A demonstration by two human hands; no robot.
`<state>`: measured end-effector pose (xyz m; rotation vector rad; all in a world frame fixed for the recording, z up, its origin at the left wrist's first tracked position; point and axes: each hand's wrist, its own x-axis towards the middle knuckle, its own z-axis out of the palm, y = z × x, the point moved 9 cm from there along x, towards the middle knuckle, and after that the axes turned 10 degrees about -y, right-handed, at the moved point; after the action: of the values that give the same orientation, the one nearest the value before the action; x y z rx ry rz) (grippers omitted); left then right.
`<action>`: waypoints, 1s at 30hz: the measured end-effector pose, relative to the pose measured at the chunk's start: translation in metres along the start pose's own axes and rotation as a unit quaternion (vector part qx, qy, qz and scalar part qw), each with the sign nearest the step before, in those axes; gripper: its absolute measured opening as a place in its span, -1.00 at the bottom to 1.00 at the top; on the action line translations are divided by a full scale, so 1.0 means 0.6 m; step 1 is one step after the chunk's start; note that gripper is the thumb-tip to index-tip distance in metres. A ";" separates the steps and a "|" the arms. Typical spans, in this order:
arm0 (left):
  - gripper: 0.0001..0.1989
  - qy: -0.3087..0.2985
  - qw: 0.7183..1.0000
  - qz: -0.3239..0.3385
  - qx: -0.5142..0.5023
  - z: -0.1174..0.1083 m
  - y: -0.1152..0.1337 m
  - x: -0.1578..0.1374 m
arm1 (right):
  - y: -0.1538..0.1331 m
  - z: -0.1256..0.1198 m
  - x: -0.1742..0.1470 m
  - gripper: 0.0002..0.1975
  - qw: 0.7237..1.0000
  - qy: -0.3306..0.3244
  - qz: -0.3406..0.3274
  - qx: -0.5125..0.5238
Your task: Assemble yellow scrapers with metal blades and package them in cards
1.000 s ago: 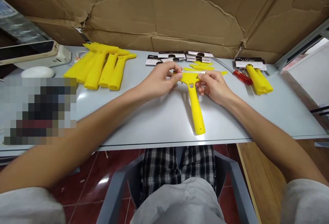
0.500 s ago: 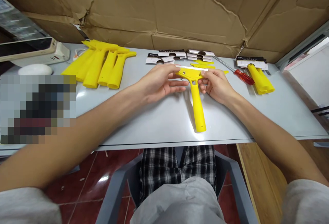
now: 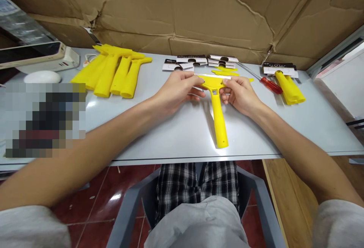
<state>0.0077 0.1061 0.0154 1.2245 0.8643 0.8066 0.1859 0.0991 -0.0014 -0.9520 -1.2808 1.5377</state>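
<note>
A yellow T-shaped scraper (image 3: 218,117) is between my two hands above the table, its handle pointing toward me. A pale strip, like a blade or card edge, shows along the top of its head. My left hand (image 3: 183,90) pinches the left end of the head, thumb on top and the other fingers partly behind it. At the head's right end my right hand (image 3: 240,92) grips with the thumb on the face and fingers curled beneath. A small square opening shows where head meets handle.
Several yellow scraper bodies (image 3: 110,71) lie piled at the left. Black-and-white cards (image 3: 192,60) lie at the back. A red-handled screwdriver (image 3: 271,85) rests beside carded yellow scrapers (image 3: 290,90) at the right. Cardboard (image 3: 216,16) stands behind the table.
My left thumb has shifted slightly right onto the scraper head, covering the left screw spot. Both hands keep hold of the scraper, which stays nearly in place.
</note>
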 end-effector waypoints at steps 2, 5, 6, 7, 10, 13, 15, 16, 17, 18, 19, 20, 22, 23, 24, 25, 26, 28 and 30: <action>-0.95 0.003 1.000 0.005 0.018 0.000 0.002 0.000 | -0.001 0.001 0.000 -0.65 1.000 -0.003 -0.002 0.000; -0.94 0.009 1.000 0.007 0.026 -0.001 0.002 0.000 | -0.003 0.003 0.000 -0.67 1.000 -0.006 -0.004 0.000; -0.92 0.011 1.000 0.007 0.025 -0.001 0.002 0.000 | -0.003 0.003 0.000 -0.67 1.000 -0.005 -0.004 -0.002; -0.92 0.013 1.000 0.008 0.024 -0.001 0.001 0.000 | -0.003 0.004 -0.001 -0.67 1.000 -0.004 -0.003 -0.004; -0.95 0.027 0.999 0.011 0.024 -0.004 -0.002 0.001 | -0.002 0.006 -0.002 -0.68 1.000 -0.003 0.002 -0.014; -0.94 0.039 0.999 0.018 0.027 -0.005 -0.002 0.002 | 0.000 0.008 -0.004 -0.68 1.000 -0.001 0.006 -0.017; -0.92 0.040 0.998 0.024 0.033 -0.004 -0.001 0.002 | 0.001 0.007 -0.004 -0.67 1.000 0.002 0.007 -0.016; -0.91 0.039 0.998 0.028 0.037 -0.003 0.000 0.002 | 0.001 0.007 -0.004 -0.67 1.000 0.002 0.008 -0.014; -0.89 0.036 0.998 0.034 0.042 -0.003 0.001 0.002 | 0.002 0.006 -0.003 -0.68 1.000 0.002 0.008 -0.010; -0.88 0.033 0.998 0.040 0.046 -0.002 0.003 0.003 | 0.003 0.006 -0.002 -0.68 1.000 0.001 0.007 -0.006; -0.87 0.029 0.997 0.046 0.048 -0.001 0.004 0.003 | 0.003 0.006 -0.002 -0.69 1.000 0.000 0.007 -0.001; -0.86 0.026 0.997 0.052 0.048 0.000 0.005 0.004 | 0.004 0.006 -0.001 -0.69 1.000 -0.002 0.007 0.003; -0.86 0.021 0.997 0.060 0.046 0.000 0.005 0.006 | 0.004 0.006 0.000 -0.70 1.000 -0.004 0.004 0.009; -0.87 0.020 0.997 0.061 0.046 -0.001 0.005 0.007 | 0.004 0.005 0.000 -0.70 1.000 -0.003 0.003 0.010; -0.87 0.020 0.997 0.061 0.046 -0.001 0.003 0.008 | 0.005 0.005 -0.001 -0.69 1.000 -0.003 0.003 0.008; -0.88 0.021 0.997 0.059 0.046 -0.002 0.002 0.009 | 0.005 0.004 -0.001 -0.69 1.000 -0.001 0.003 0.007; -0.88 0.023 0.997 0.056 0.044 -0.003 0.000 0.011 | 0.006 0.003 -0.001 -0.68 1.000 0.003 0.004 0.005; -0.88 0.023 0.998 0.041 0.036 -0.004 -0.006 0.013 | 0.009 0.001 -0.002 -0.66 1.000 0.010 0.008 0.000; -0.89 0.022 0.999 0.017 0.026 -0.004 -0.012 0.013 | 0.011 -0.001 -0.001 -0.65 1.000 0.015 0.012 -0.002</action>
<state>0.0097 0.1128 0.0070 1.2733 0.9071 0.8461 0.1858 0.0981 -0.0078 -0.9937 -1.2562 1.5338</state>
